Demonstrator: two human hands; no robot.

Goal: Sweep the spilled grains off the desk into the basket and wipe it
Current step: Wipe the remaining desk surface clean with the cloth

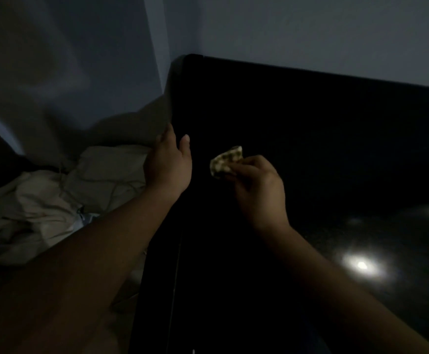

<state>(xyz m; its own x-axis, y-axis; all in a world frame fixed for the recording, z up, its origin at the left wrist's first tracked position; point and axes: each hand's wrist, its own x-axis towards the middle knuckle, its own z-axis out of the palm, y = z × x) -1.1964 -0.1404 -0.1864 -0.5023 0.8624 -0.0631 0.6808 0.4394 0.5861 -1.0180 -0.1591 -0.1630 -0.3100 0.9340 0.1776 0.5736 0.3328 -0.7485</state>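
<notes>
In a dim room, a person is standing over a black desk (310, 149) whose top is filling the right half of the scene, its far edge running along a grey-blue wall (310, 34). The left hand (168, 164) is resting against the desk's left edge about midway along it, fingers straight and close together down the outer side, pointing far, and the thumb spread apart from them over the top surface; it is holding nothing. Just to its right, the right hand (259, 190) is hovering over or lying on the dark top, which of the two cannot be told, and is pinching a small checked cloth (225, 162) between curled fingers and thumb. The cloth is bunched into a short wad, its long axis slanting from near-left to far-right, and its free end is sticking out to the left, toward the other hand, with a gap between them. A bright spot of reflected light (361, 265) is glaring on the desk top at the near right. To the left of the desk and lower down, pale crumpled fabric (55, 200) is lying in a heap.
</notes>
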